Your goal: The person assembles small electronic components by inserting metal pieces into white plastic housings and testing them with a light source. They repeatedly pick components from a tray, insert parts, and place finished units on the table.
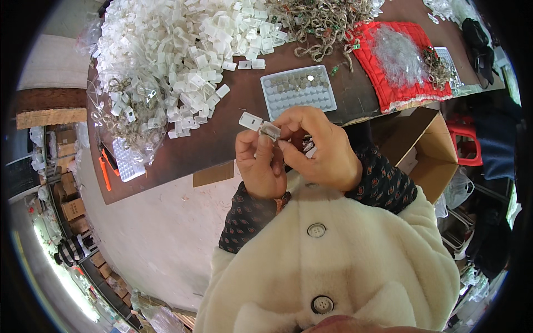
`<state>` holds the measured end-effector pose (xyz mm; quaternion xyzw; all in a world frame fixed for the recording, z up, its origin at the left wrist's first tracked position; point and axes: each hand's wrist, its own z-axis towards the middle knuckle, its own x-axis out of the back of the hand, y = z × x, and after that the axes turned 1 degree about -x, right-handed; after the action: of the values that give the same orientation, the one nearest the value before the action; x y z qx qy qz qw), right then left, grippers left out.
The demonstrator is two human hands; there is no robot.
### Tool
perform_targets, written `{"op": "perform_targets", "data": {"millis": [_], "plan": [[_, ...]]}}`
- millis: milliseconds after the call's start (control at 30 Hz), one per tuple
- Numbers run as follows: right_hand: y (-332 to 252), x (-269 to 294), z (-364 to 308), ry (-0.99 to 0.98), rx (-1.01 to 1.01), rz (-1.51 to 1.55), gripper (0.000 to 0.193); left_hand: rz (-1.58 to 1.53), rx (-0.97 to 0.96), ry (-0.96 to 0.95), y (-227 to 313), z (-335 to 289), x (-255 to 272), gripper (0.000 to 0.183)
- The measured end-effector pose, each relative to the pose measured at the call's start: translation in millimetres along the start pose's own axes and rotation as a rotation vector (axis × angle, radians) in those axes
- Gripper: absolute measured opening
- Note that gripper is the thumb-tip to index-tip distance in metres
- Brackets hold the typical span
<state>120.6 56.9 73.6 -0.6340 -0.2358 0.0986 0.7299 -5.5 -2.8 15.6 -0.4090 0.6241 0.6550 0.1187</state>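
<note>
In front of my chest, just off the table's near edge, both hands are raised together. A small white hinged plastic case (251,121) is spread open, its lid out to the left. My left hand (261,166) is closed on its other half, thumb on top. My right hand (325,150) has thumb and forefinger bent together at the case's right end; whatever lies between those fingertips is too small to make out. Beyond the hands lies a pale compartment tray (332,100), its far rows filled with small round silvery pieces.
A large heap of white plastic cases (183,33) covers the table's far left. Tangled tan cords (322,22) lie at the back. Clear plastic bits (397,55) sit on a red cloth (369,66). An orange-handled tool (104,172) lies left. A cardboard box (433,144) stands right.
</note>
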Motion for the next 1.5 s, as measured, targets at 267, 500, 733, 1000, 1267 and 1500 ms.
{"op": "perform_targets", "data": {"millis": [267,500,733,1000,1267,1500], "plan": [[5,6,5,-0.02,0.218,-0.136,0.033,0.063,-0.108,-0.084,6,-1,3,0.013],[-3,0,0,0.023,0.136,-0.161,0.032,0.147,-0.353,-0.098,-3,1,4,0.018],[-3,-5,-2,0.025,0.021,0.035,0.033,0.162,-0.419,-0.108,-3,0,1,0.019],[0,7,6,-0.011,0.288,-0.151,0.034,0.154,-0.418,-0.134,2,2,10,0.018],[-10,-7,-4,0.055,0.078,-0.005,0.036,0.434,-0.599,-0.166,3,1,13,0.02],[-10,-8,-3,-0.016,-0.032,0.231,0.036,0.448,-0.621,-0.171,4,-2,10,0.018]]}}
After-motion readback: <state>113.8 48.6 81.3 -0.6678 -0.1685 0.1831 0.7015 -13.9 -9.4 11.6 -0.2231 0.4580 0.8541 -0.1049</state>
